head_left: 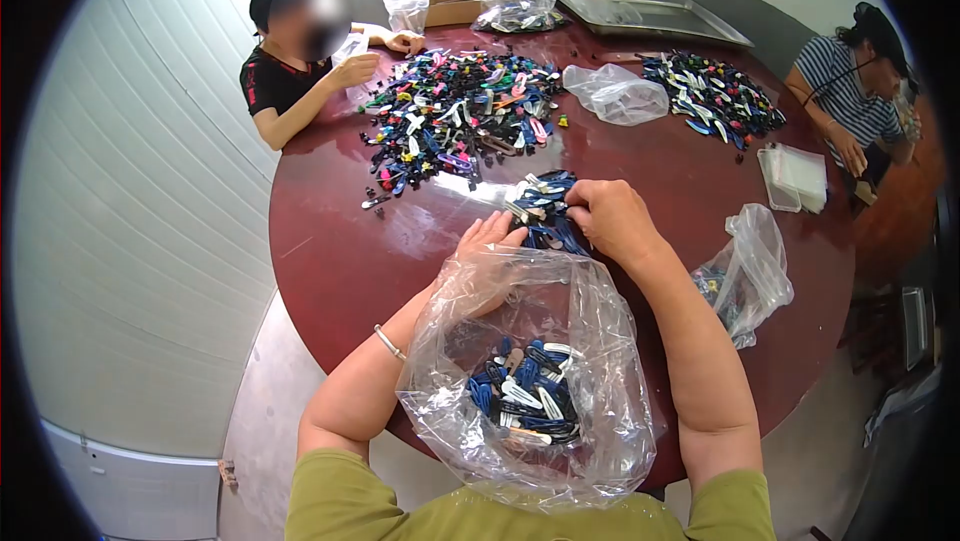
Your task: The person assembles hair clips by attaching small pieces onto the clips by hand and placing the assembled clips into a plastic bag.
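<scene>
Close to the middle of the round table lies a small pile of blue, black and white hair clips (545, 203). My left hand (490, 246) rests flat at its left side, fingers apart, partly behind clear plastic. My right hand (612, 219) touches the pile's right side with thumb and finger pinched together; anything between them is too small to make out. An open clear plastic bag (610, 341) stands at the near table edge against my body. Inside it are blue, black, white and brown clips (525, 391).
Beyond are a large mixed clip pile (460, 116) and another pile (712, 96). Plastic bags (615, 96) (760, 261), clear sleeves (797, 179), a metal tray (660, 16) and a cardboard box (450, 11) surround them. One person sits far left, another far right.
</scene>
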Available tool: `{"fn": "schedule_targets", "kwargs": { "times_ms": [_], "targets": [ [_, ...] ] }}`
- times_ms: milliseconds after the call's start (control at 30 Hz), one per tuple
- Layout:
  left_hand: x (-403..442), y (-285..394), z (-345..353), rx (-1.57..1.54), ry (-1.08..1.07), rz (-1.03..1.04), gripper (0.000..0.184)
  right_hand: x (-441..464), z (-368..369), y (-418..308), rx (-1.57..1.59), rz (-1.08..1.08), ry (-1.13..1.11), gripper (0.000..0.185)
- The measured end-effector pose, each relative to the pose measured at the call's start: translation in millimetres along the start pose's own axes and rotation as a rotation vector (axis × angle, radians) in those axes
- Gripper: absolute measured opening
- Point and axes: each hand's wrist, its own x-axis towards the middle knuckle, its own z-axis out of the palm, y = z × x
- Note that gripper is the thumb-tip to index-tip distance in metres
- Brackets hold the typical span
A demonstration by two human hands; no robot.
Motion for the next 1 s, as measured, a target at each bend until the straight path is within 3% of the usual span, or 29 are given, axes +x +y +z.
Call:
{"fn": "schedule_targets", "kwargs": {
  "times_ms": [133,267,700,833,1000],
  "targets": [
    [0.4,1.6,-3.2,-0.006,0.003,-0.006,0.052,-2.6,-6.2,-3.4,-0.003,0.022,0.028,0.011],
    [-4.7,-7.1,-0.1,0.046,0.020,0.024,0.052,1.1,-4.4,-0.6,0.031,-0.109,0.148,0.011],
    [-2.0,-7.7,-0.5,0.038,-0.007,0.058,0.052,2.4,-3.7,7.8,0.105,0.060,0.138,0.017],
    [-1.7,1.3,-12.6,0.022,-0.011,0.041,0.051,6.9,-9.2,10.9,0.246,0.076,0.180,0.017],
    [-5.3,-4.3,-9.1,0.019,0.001,0.072,0.051,-1.9,-69.7,-27.7,0.732,-0.007,0.156,0.012]
  ]
}}
